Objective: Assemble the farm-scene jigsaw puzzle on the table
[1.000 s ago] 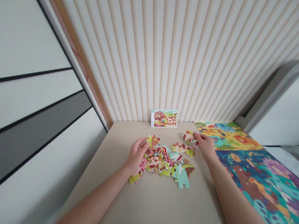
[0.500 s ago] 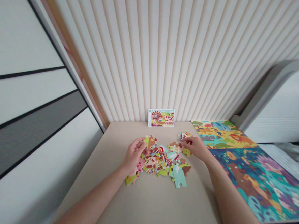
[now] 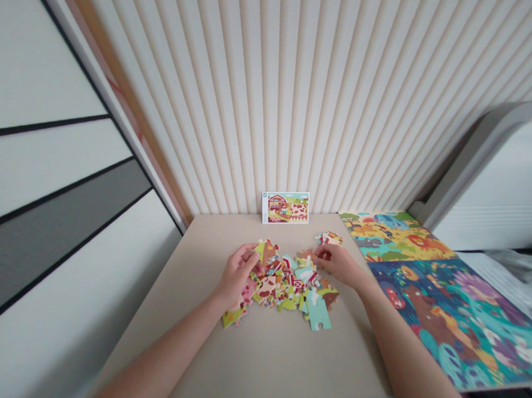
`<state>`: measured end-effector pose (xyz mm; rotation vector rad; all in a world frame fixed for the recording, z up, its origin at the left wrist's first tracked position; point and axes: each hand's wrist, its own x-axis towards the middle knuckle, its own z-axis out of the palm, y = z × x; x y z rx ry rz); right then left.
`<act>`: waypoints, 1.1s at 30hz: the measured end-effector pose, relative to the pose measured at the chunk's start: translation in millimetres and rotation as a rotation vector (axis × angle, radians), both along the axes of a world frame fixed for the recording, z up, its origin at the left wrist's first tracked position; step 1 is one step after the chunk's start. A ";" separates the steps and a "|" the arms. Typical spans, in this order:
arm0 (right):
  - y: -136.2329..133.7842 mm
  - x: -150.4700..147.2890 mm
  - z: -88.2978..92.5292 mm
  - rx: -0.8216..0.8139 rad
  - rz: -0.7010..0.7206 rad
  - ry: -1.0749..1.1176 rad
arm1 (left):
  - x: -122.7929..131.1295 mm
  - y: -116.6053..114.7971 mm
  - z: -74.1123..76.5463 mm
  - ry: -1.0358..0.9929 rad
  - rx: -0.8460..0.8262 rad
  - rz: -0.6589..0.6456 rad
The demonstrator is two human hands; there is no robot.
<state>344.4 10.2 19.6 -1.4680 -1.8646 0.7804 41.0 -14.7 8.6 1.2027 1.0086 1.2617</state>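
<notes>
My left hand is right on the left edge of the pile of puzzle pieces, fingers curled together, and my right hand has its fingers bunched at the pile's upper right. Can't tell if either one's pinching a piece. The pile stretches lower left to upper right between my hands, with my right hand nearer the small clump of pieces up top. A pale blue piece sits at the pile's bottom edge. Farther out, a picture card leans on the ribbed wall, and a big animal puzzle lies off to the right.
</notes>
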 end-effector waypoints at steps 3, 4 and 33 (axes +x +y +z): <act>4.1 1.5 -2.9 -0.046 -0.036 0.238 | 0.9 0.2 0.4 -0.004 0.007 0.008; 4.8 1.7 -2.1 -0.064 -0.041 0.311 | 1.3 0.3 0.3 -0.010 0.010 0.010; 20.5 36.5 -6.5 -0.039 -0.446 0.332 | -0.6 1.2 -4.7 0.038 0.021 -0.033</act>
